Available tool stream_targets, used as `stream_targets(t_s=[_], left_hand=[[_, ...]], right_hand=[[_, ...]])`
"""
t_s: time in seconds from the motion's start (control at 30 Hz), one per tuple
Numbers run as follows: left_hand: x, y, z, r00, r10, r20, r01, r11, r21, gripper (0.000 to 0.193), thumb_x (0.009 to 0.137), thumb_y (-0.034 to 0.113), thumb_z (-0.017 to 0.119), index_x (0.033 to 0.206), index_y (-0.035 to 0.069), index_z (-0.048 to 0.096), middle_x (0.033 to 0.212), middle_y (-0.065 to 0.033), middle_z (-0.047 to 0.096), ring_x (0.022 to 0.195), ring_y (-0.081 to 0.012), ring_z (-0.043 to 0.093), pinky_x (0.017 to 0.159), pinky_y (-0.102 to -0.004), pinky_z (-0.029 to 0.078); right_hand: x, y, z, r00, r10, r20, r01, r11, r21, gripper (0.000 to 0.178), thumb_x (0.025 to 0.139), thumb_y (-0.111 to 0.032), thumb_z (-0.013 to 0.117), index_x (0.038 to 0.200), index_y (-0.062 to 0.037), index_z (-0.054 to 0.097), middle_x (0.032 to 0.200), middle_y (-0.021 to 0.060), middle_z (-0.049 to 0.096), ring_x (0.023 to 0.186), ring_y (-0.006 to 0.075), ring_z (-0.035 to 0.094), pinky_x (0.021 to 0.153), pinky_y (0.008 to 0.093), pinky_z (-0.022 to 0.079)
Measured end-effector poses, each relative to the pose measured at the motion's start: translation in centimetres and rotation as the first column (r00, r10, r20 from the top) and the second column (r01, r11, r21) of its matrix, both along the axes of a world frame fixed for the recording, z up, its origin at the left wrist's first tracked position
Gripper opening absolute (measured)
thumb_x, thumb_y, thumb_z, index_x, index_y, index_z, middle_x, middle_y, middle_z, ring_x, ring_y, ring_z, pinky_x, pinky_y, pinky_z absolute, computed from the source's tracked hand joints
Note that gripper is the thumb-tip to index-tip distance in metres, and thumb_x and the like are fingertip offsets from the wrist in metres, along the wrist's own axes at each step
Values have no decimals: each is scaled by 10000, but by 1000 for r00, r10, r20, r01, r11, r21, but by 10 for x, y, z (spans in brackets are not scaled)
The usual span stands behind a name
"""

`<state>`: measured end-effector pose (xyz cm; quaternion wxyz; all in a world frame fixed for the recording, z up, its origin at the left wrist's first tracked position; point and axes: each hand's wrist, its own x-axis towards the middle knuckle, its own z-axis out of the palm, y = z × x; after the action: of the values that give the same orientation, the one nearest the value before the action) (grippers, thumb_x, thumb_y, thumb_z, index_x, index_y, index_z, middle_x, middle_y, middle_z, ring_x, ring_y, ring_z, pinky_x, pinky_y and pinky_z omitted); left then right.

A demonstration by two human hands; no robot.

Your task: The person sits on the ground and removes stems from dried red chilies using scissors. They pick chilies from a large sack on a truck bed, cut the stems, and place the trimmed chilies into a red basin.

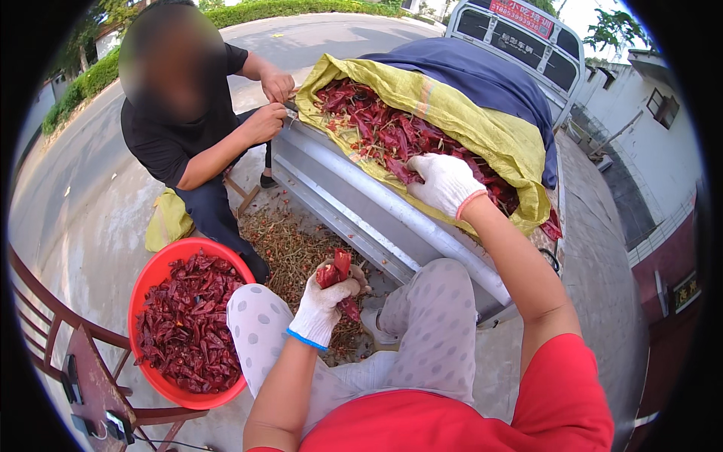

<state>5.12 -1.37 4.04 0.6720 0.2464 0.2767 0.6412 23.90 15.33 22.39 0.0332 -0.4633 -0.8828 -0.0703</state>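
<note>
One left hand (320,307) clutching chillies (342,261), right hand (446,183) pinching another at yellow sack (478,120), grey truck (369,205), concrete (599,301) underfoot, road (282,44) beyond.

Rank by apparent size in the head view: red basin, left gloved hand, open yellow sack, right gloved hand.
1. Open yellow sack
2. Red basin
3. Left gloved hand and right gloved hand: too alike to rank.
</note>
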Motion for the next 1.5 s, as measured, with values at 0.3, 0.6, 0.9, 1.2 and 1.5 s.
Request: stream_targets(t_s=[0.3, 0.6, 0.9, 1.2, 1.5], left_hand=[[1, -4, -3, 919, -41, -391, 23, 998, -51, 527, 630, 4, 795, 1121, 36, 608, 959, -22, 677, 849, -118, 639, 784, -288, 533], [-5, -7, 7, 995, -101, -15, 101, 994, -45, 447, 677, -53, 712, 1102, 27, 598, 933, -72, 670, 813, -183, 658, 730, -317, 548], [10, -10, 13, 999, -9, -52, 13, 998, 63, 430, 702, -46, 701, 1113, 29, 601, 938, -63, 666, 811, -161, 647, 733, -292, 532], [2, -12, 11, 986, -112, -122, 110, 994, -24, 279, 732, -23, 695, 1003, 22, 650, 871, -42, 667, 766, -125, 625, 685, -259, 501], [6, -10, 2, 992, -20, -123, 16, 999, -35, 349, 698, -98, 639, 1039, -26, 629, 891, -76, 672, 739, -163, 621, 669, -287, 499]], right_hand=[[-46, -99, -39, 944, 326, 50, -259, 828, -497, 374, 761, -313, 620, 1017, -50, 693, 923, 196, 696, 874, 386, 670, 781, 445, 536], [-16, -121, -73, 687, -25, -726, -448, 772, -451, 337, 779, -178, 693, 1080, -28, 676, 1019, 148, 680, 925, 296, 662, 835, 366, 530], [-21, -124, -86, 667, 561, -490, -529, 820, 220, 153, 747, -185, 723, 871, -98, 700, 927, 79, 659, 817, 281, 662, 715, 371, 544], [-26, -133, -98, 580, -13, -814, -379, 881, -284, 132, 870, -138, 613, 905, -30, 681, 827, 74, 641, 659, 172, 623, 577, 307, 493], [-40, -137, -111, 84, -852, -516, -530, 401, -748, 171, 939, -212, 569, 914, -57, 638, 684, -17, 537, 483, 65, 430, 425, 228, 331]])
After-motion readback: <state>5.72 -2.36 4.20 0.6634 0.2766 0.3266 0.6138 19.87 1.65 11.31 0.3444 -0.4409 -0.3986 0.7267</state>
